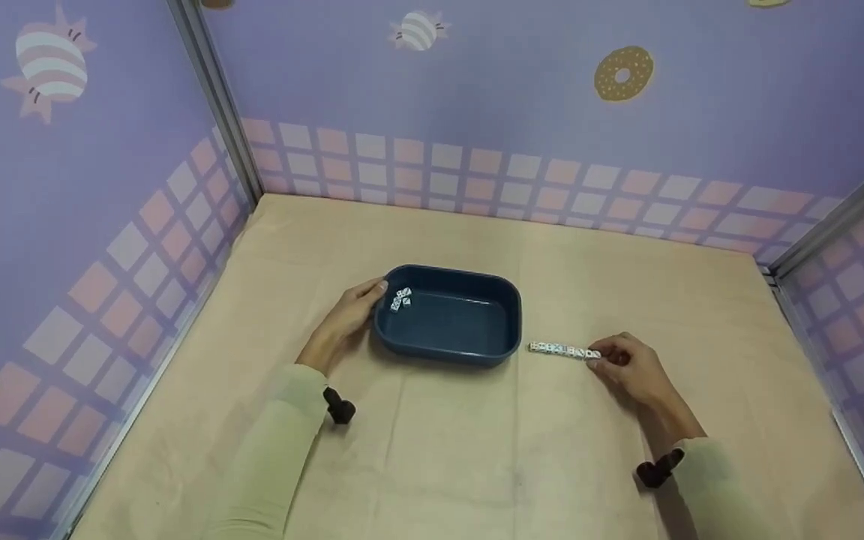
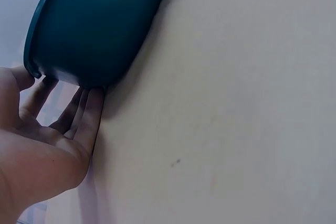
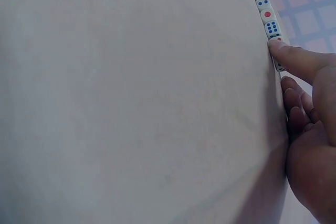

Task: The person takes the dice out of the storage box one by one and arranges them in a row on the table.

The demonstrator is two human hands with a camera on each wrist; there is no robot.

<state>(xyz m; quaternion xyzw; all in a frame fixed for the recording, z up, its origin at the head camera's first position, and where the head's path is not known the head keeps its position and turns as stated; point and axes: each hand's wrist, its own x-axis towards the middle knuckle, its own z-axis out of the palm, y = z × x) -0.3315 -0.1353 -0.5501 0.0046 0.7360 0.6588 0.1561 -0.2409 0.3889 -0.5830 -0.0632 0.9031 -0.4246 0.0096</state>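
Observation:
A dark blue rectangular dish (image 1: 451, 319) with rounded corners rests on the table. My left hand (image 1: 348, 313) grips its left end, thumb over the rim and fingers against the outer wall, as the left wrist view also shows. Several white dice (image 1: 400, 299) lie inside by that end. To the right of the dish runs a straight row of white dice (image 1: 561, 349) with red and blue pips. With thumb and fingers, my right hand (image 1: 633, 369) pinches the right end of this row. In the right wrist view the thumb (image 3: 286, 50) presses on the dice near the end.
A pale cloth-covered table (image 1: 454, 450) lies under everything. Purple patterned walls (image 1: 507, 90) stand behind and at both sides, joined by metal corner posts (image 1: 222, 97). Dark wrist cameras (image 1: 340, 407) are strapped at both sleeves.

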